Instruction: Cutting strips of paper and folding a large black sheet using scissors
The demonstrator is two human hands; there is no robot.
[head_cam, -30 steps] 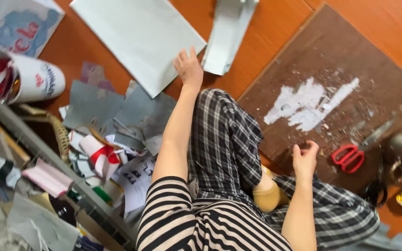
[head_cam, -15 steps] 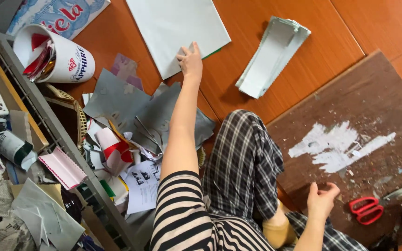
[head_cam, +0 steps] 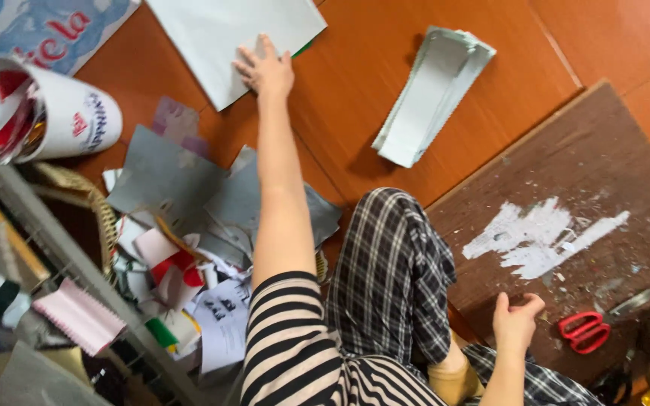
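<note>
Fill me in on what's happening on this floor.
A person in a striped top and plaid trousers sits on an orange floor. The left hand lies flat on the corner of a large white sheet. The right hand rests empty on a brown board, beside red scissors. A folded white stack lies apart; paper scraps are piled on the left.

The large white sheet (head_cam: 227, 37) is cut off by the top edge; the white tub (head_cam: 39, 113) is clipped at the left edge and its contents are blurred; the scissors (head_cam: 592, 327) blades are smeared; the items on the wire shelf (head_cam: 62, 248) cannot be identified.
</note>
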